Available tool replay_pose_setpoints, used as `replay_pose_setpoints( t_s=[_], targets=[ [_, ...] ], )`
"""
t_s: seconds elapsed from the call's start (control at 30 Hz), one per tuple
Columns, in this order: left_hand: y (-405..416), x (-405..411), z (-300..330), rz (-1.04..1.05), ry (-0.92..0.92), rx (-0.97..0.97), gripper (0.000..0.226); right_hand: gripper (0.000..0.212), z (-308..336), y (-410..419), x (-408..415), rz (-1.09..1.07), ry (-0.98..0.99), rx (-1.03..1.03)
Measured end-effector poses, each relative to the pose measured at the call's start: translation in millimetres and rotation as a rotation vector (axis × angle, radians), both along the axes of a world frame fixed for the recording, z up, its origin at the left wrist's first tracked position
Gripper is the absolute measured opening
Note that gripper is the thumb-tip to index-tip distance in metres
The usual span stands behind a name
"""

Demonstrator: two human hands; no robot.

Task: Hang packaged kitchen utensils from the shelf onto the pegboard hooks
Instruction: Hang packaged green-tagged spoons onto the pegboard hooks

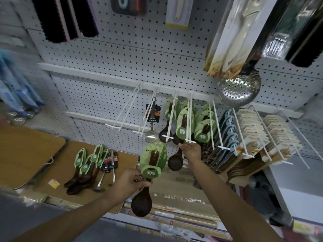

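Spoons (142, 199) (175, 161) gripped in both hands (130, 180) (191, 151) below hooks (189, 119).

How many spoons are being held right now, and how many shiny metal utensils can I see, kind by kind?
Dark spoons held: 2 (one in the left hand, one in the right hand)
Steel utensils on the board: 2 ()
Hanging steel ladle: 1
Skimmer: 1
Total: 6
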State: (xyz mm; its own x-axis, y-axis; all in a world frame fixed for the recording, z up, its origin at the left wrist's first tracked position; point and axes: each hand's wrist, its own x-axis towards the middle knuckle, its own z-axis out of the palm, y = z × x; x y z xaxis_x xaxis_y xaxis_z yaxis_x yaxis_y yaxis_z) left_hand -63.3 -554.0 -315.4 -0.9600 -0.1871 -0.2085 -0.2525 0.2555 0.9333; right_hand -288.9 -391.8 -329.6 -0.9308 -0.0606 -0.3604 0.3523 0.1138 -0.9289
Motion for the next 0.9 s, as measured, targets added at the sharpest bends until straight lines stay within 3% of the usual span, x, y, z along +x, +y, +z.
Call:
replay_pose_setpoints(
  t_s=[0.07, 0.13, 0.23, 0.3, 0.43, 0.5, 0.67, 0.9],
  targets=[
    [1, 0, -2, 0.003, -0.007, -0.003, 0.011, 0.053, -4, 3, 2, 0.007, -0.016, 0.056],
    [2, 0, -4, 0.008, -0.016, -0.008, 0.011, 0.065, -8, 7, 14, 0.066, 0.026, 0.146],
    [4, 0, -9, 0.004, -0.019, -0.003, 0.01, 0.045, -6, 19, 39, 0.22, 0.111, 0.186],
    [6, -1, -13, 0.0, -0.001, 0.009, 0.011, 0.033, 5, 26, 58, 0.378, 0.081, 0.065],
    [12, -5, -15, -0.003, 0.014, 0.005, 0.022, 0.045, 17, 31, 92, 0.55, 0.129, -0.003],
    [15, -8, -18, -0.004, 0.017, -0.03, 0.014, 0.046, 17, 32, 105, 0.599, 0.157, -0.052],
    [21, -18, -21, 0.026, 0.011, -0.041, 0.015, 0.031, 21, 28, 119, 0.549, 0.218, -0.19],
    [17, -23, -39, -0.009, 0.03, -0.045, 0.01, 0.023, 17, 18, 121, 0.421, 0.255, -0.19]
  ],
)
